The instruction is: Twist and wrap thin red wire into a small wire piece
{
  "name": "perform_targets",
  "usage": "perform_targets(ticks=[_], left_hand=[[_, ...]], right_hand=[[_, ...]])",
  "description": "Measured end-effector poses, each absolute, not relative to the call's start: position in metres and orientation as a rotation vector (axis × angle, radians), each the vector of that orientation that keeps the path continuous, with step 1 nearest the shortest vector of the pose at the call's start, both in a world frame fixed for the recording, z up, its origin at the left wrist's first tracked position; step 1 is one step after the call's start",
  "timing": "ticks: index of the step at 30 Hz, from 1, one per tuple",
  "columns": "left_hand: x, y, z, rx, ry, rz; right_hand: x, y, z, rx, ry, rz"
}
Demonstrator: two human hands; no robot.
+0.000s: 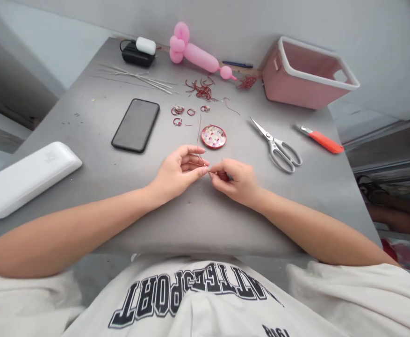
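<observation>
My left hand (180,171) is pinched at thumb and finger on a thin dark red cord (199,135), whose free end sticks up past the fingers. My right hand (235,180) pinches the same cord, its fingertips almost touching the left ones. What lies between the fingertips is too small to make out. Just beyond the hands sits a small round dish (213,136) with a red rim, holding many pale and coloured beads. Several little dark red rings (177,111), some with a bead, lie to its left.
Cut red cord pieces (203,90) lie farther back, near a pink balloon figure (201,57). Scissors (276,146) and an orange cutter (322,139) are at right, a pink bin (296,84) behind them. A phone (136,125) and a white device (32,178) are at left.
</observation>
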State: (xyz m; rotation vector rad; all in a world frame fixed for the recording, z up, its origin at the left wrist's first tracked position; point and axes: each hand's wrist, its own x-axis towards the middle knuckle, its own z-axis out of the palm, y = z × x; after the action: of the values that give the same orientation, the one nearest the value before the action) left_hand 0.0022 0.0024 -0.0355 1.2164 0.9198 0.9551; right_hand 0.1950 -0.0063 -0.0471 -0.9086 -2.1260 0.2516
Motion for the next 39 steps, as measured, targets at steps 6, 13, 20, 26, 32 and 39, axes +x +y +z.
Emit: perform_targets(ticks=[6,13,20,26,32,39], left_hand=[[0.001,0.003,-0.033,1.257,0.945,0.925],[0.001,0.001,-0.030,1.265,0.987,0.907],[0.001,0.004,-0.032,1.192,0.993,0.903],[-0.003,0.007,-0.028,1.034,0.938,0.844],[-0.005,0.003,-0.027,0.866,0.870,0.758],[-0.004,0.003,-0.025,0.745,0.843,0.752]], right_hand=[[0.193,-0.005,-0.054,-0.808,-2.132,0.137],[0.187,-0.005,-0.054,-0.757,-2.115,0.060],[0.184,-0.004,-0.052,-0.740,-2.097,0.126],[0.193,-0.004,-0.033,-0.751,-2.083,0.315],[0.201,-0.001,-0.028,-0.668,-2.072,0.290],[0.196,-0.009,-0.036,-0.521,-2.154,0.195]])
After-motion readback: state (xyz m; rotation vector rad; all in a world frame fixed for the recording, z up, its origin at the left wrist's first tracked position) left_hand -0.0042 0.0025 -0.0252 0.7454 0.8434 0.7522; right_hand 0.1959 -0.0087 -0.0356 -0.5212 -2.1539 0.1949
